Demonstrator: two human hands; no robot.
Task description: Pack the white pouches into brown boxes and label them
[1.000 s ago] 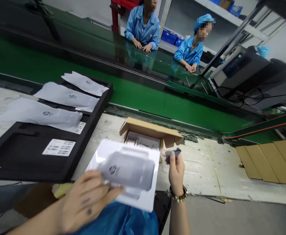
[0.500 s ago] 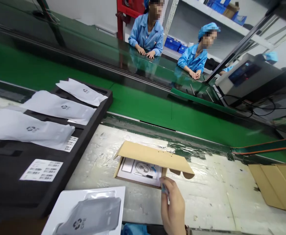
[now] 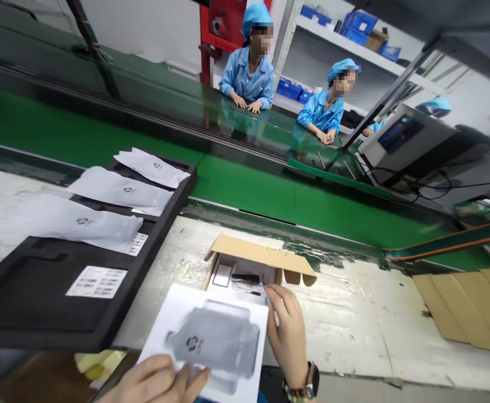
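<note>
My left hand (image 3: 156, 380) grips the near left side of a white tray (image 3: 164, 319), its fingers lying over the edge. In the tray rests a flat grey device in a frosted plastic bag (image 3: 217, 338) printed with a recycling mark. Beyond it stands a small cardboard box (image 3: 253, 252), its lid raised. Inside the box are a dark item in clear wrap (image 3: 246, 279) and a small white rectangular piece (image 3: 222, 275). The tray's far edge overlaps the box's front. My right hand (image 3: 287, 324) pinches the box's right front corner; a small teal patch shows at the thumb.
At left, a black foam tray (image 3: 22, 285) carries several white bags (image 3: 122, 193) and a label sheet (image 3: 97, 281). Folded cardboard pieces (image 3: 458, 305) lie at right. Behind runs a green conveyor (image 3: 245, 184), with co-workers (image 3: 248, 78) seated across it and a machine (image 3: 404, 143) at right.
The white tray has moved right and forward, up to the box's front, with my left hand now in view on it. A dark wrapped item shows in the box where a white coiled cable showed.
</note>
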